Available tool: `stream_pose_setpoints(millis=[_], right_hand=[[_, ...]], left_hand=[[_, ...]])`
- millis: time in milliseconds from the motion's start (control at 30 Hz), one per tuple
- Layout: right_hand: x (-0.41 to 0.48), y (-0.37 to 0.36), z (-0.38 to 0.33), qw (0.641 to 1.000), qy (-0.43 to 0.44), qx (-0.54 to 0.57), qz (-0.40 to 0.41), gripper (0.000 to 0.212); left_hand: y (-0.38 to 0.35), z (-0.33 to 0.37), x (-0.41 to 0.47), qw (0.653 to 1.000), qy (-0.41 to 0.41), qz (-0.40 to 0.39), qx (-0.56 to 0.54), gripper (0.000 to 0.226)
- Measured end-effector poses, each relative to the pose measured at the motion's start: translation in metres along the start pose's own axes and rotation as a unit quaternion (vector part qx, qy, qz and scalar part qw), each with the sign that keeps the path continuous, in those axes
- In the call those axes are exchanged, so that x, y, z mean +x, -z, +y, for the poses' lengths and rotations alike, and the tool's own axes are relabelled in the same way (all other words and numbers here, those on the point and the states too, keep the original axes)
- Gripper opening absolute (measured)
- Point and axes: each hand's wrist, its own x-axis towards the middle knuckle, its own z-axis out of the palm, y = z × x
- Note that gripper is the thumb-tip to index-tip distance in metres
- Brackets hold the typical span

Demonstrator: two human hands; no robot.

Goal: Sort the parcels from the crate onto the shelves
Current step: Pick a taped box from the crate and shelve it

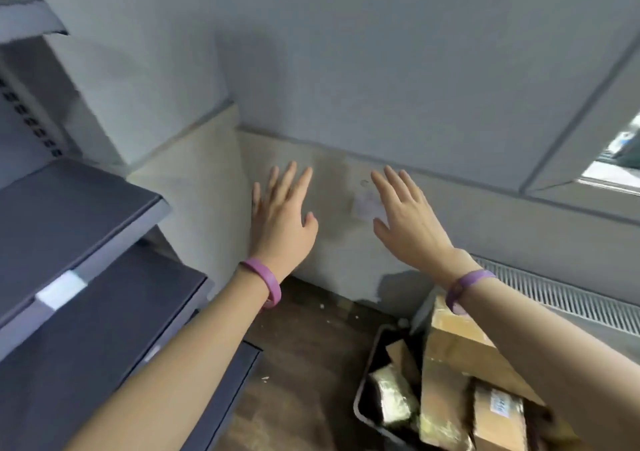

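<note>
A pale grey wall [381,69] with a beige lower band faces you, above a dark wooden floor [304,364]. The grey shelves [69,215] step down along your left side, and one front edge carries a white label [60,289]. Your left hand [280,215] and right hand [405,215] are both raised in front of the wall, side by side but apart, backs toward you. The fingers [289,177] of each are straight and spread, released, grasping nothing. A purple wristband [263,282] sits on each wrist. The crate [362,402] stands on the floor at lower right, below your right forearm. The parcels [460,339] are in it: brown cardboard boxes, the largest leaning up out of the crate, smaller ones packed beside it. A slatted vent grille [561,294] runs along the wall behind the crate.
</note>
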Motion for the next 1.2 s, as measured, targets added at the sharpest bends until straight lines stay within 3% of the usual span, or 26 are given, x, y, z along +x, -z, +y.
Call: stream_pose_setpoints(millis=[267, 633, 900, 1200], right_hand=[[-0.127, -0.004, 0.15, 0.977, -0.203, -0.032, -0.05, 0.074], [-0.227, -0.049, 0.326, 0.951, -0.273, -0.025, -0.143, 0.075], [-0.265, -0.118, 0.405, 0.939, -0.259, -0.012, -0.225, 0.078], [-0.285, -0.199, 0.423, 0.917, -0.272, 0.012, -0.293, 0.079]], left_hand=[[-0.122, 0.13, -0.009, 0.976, -0.103, -0.181, -0.063, 0.067], [-0.271, 0.259, -0.025, 0.946, -0.082, -0.31, -0.049, 0.064], [-0.376, 0.265, -0.04, 0.923, 0.018, -0.384, -0.033, 0.061], [-0.461, 0.227, -0.065, 0.887, 0.11, -0.447, -0.042, 0.056]])
